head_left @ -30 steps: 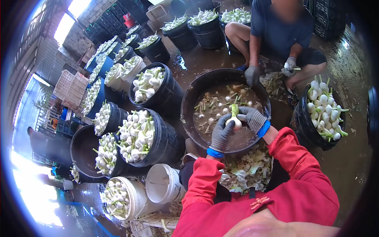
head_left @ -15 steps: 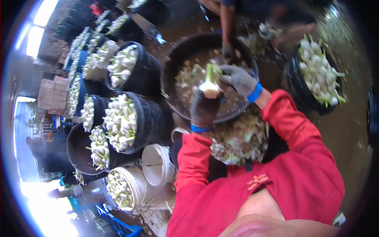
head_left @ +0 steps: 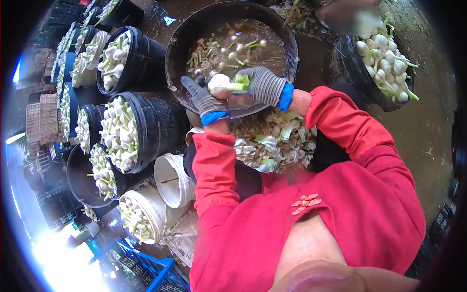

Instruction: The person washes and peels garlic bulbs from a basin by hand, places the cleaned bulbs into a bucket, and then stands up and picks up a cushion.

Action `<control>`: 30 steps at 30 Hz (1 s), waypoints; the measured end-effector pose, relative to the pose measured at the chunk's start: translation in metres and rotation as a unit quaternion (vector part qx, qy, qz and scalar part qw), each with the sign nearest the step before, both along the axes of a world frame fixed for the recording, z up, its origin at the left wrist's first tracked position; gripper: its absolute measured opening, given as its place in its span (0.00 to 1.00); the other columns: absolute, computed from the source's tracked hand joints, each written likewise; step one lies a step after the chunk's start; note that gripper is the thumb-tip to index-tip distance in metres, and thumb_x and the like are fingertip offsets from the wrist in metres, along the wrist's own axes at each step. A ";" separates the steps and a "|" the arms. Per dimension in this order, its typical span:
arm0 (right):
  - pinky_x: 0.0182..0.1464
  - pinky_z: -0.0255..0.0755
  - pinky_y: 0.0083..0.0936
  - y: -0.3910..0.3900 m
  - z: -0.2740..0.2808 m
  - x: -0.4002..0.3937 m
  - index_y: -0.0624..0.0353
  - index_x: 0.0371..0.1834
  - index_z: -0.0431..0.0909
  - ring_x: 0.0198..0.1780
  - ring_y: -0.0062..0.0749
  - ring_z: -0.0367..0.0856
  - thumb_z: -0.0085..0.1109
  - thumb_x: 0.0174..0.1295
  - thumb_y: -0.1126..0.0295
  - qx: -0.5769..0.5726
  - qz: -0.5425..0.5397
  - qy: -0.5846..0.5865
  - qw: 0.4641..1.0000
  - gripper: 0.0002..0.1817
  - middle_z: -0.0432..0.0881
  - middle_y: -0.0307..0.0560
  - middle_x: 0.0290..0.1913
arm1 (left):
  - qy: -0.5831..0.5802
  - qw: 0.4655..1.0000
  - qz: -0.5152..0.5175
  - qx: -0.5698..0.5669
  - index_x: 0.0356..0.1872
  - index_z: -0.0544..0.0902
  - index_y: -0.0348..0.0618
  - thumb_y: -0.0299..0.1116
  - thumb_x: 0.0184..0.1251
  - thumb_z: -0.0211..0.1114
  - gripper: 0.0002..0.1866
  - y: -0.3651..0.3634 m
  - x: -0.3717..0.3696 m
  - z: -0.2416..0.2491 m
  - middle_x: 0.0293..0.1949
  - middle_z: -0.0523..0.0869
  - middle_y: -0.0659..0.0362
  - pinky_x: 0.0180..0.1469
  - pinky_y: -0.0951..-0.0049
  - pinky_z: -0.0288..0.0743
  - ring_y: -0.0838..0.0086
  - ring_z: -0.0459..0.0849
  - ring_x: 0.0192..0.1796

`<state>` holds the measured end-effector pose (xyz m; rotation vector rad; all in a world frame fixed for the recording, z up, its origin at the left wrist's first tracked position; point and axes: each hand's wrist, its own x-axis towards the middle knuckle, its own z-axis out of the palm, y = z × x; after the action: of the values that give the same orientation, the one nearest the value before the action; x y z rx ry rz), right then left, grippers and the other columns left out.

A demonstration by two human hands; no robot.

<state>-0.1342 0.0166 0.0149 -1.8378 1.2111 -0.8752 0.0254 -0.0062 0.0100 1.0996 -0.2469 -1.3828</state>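
A white garlic bulb point(head_left: 220, 86) with a short green stalk lies sideways between both hands, above the near part of a wide dark tub point(head_left: 171, 53). My left hand point(head_left: 206, 100), in a grey glove with a blue band, cradles the bulb's left side, with some fingers stretched up and left. My right hand point(head_left: 266, 86), gloved the same way, is closed around the stalk end. Murky water in the tub holds several loose bulbs point(head_left: 239, 47) and cut stalk bits. Below my hands is a heap of peeled leaves and skins point(head_left: 275, 143).
Black buckets point(head_left: 158, 129) full of garlic line the left, with white buckets point(head_left: 171, 182) nearer. Another full black bucket point(head_left: 343, 61) stands at the upper right, with a blurred co-worker's arm point(head_left: 348, 14) beside it. A blue crate point(head_left: 163, 272) is at the lower left.
The view has shifted, so the tub sits higher. The bulb has turned from stalk upward to stalk rightward, and my right hand now closes on the stalk. The co-worker's hand has left the tub.
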 end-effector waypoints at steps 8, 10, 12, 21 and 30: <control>0.40 0.73 0.26 -0.019 -0.022 -0.006 0.55 0.41 0.80 0.35 0.30 0.80 0.63 0.52 0.62 0.000 -0.002 -0.088 0.996 0.15 0.83 0.45 0.33 | -0.520 0.800 -0.083 -0.288 0.63 0.57 0.32 0.43 0.40 0.78 0.51 0.032 -0.033 -0.015 0.57 0.65 0.51 0.61 0.72 0.61 0.67 0.66 0.57; 0.42 0.73 0.27 -0.014 -0.025 -0.004 0.56 0.42 0.79 0.37 0.33 0.81 0.63 0.52 0.62 -0.033 0.030 -0.019 0.999 0.15 0.83 0.46 0.35 | -0.446 0.863 -0.115 -0.210 0.59 0.63 0.33 0.49 0.35 0.78 0.50 0.021 -0.025 -0.015 0.58 0.65 0.46 0.62 0.66 0.58 0.60 0.66 0.58; 0.43 0.73 0.28 -0.005 -0.010 -0.003 0.56 0.41 0.79 0.38 0.37 0.81 0.62 0.53 0.62 0.045 0.046 -0.062 0.996 0.15 0.83 0.47 0.35 | -0.394 0.882 -0.152 -0.210 0.49 0.74 0.35 0.44 0.50 0.72 0.29 0.014 -0.018 -0.012 0.45 0.76 0.55 0.51 0.72 0.68 0.69 0.74 0.45; 0.32 0.73 0.15 -0.022 0.014 -0.070 0.58 0.39 0.80 0.28 0.18 0.79 0.62 0.55 0.69 0.224 -0.060 -0.142 0.962 0.10 0.83 0.38 0.30 | -0.085 0.957 -0.230 -0.157 0.47 0.76 0.36 0.65 0.51 0.61 0.38 0.029 0.003 0.018 0.37 0.80 0.57 0.34 0.72 0.76 0.68 0.80 0.34; 0.46 0.73 0.34 0.025 -0.003 -0.043 0.51 0.57 0.71 0.41 0.42 0.81 0.65 0.47 0.61 0.047 0.206 0.199 0.957 0.30 0.81 0.47 0.43 | -0.231 0.934 -0.208 -0.177 0.52 0.74 0.35 0.69 0.52 0.55 0.43 0.023 0.011 0.005 0.39 0.80 0.56 0.44 0.71 0.74 0.70 0.79 0.41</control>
<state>-0.1775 0.0417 0.0123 -2.1424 1.0160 -0.2171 0.0361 0.0169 0.0153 1.0866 -1.0838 -1.3513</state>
